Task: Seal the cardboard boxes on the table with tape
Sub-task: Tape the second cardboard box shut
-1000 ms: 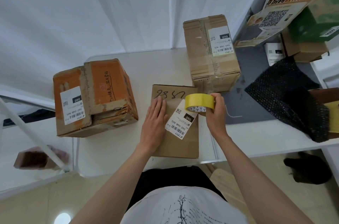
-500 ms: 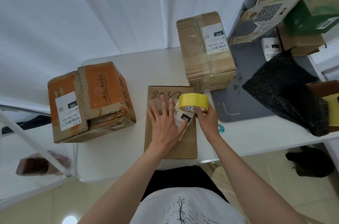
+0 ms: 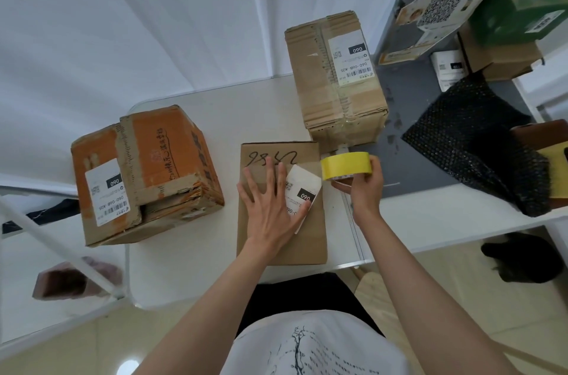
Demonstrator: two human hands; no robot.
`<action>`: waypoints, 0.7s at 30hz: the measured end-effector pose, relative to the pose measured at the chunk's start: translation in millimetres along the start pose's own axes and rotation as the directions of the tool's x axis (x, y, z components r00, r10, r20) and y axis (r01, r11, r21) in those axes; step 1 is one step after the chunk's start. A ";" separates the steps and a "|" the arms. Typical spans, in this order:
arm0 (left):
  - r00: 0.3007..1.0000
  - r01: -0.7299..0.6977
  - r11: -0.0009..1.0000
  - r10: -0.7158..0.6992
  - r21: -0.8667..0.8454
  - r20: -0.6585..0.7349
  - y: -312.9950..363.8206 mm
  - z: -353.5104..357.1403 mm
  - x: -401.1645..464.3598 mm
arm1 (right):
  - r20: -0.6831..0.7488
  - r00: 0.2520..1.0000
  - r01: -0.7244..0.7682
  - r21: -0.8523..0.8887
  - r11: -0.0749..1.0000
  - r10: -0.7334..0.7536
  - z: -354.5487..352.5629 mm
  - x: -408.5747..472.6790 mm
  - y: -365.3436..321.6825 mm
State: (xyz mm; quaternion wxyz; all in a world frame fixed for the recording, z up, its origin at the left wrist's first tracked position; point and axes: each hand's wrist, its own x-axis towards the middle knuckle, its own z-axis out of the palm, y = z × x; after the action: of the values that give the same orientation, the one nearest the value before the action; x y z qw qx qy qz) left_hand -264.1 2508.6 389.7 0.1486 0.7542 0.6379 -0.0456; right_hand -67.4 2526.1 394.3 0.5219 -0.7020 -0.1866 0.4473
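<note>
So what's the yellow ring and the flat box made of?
The yellow tape roll looks like glossy plastic film wound on a cardboard core, judging by its smooth sheen. The flat box looks like plain matte brown cardboard, with pen writing and a white paper label stuck on.

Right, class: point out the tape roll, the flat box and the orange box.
tape roll [image 3: 344, 165], head view, yellow outer band.
flat box [image 3: 310, 242], head view, bare top near the front corner.
orange box [image 3: 159, 141], head view, orange top face.
</note>
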 end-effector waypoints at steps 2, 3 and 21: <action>1.000 -0.005 1.000 0.005 0.001 0.003 0.1 -0.7 0.1 | -0.084 0.996 0.017 -0.028 0.999 -0.019 -8.9 3.0 1.8; 1.000 -0.009 1.000 0.009 0.002 0.003 0.4 -1.2 0.0 | -0.109 0.993 0.031 -0.054 0.998 -0.036 -13.7 4.3 4.5; 0.972 0.209 0.967 -0.189 -0.145 0.142 39.6 -16.5 4.0 | -0.145 0.902 -0.336 0.356 0.872 0.407 0.2 16.9 44.6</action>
State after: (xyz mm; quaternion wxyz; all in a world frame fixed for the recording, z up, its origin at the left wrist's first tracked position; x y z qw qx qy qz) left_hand -226.7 2511.4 411.0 0.2434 0.6675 0.7013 -0.0572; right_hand -67.8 2521.3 346.9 0.5501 -0.6741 0.0855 0.4855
